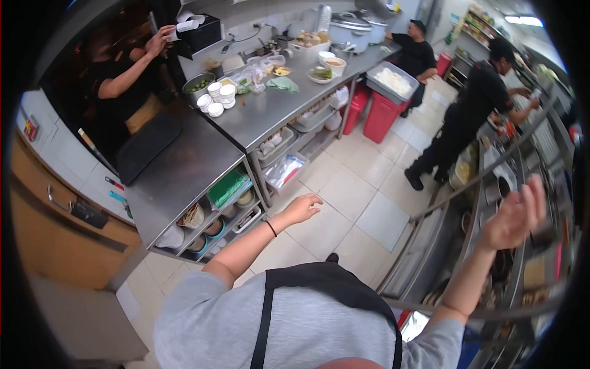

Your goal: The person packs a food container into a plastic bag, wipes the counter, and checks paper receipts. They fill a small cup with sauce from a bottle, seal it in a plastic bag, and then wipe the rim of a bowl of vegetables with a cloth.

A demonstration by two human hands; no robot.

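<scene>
Both hands are empty. The left hand hangs open, fingers loosely spread, over the pale tiled floor in the middle of the frame, touching nothing; a thin black band circles its wrist. Nearest to it, on its left, are the open lower shelves of a stainless steel surface, packed with round tubs and a green-lidded container. The right hand is held up at the right of the frame, palm open and fingers released, above a long metal rail that runs along the cooking line; what lies on that line is too blurred to name. Further up the surface stand stacks of small white bowls, with red bins on the floor beyond. At the upper left a co-worker's hand reaches to a black box; two more people in black work at the upper right. By my reading the person stands in the aisle between the two stations, at a gap between grasps; any hold from here would call for closing on the shelves or the rail first, since both hands are clear of them.
</scene>
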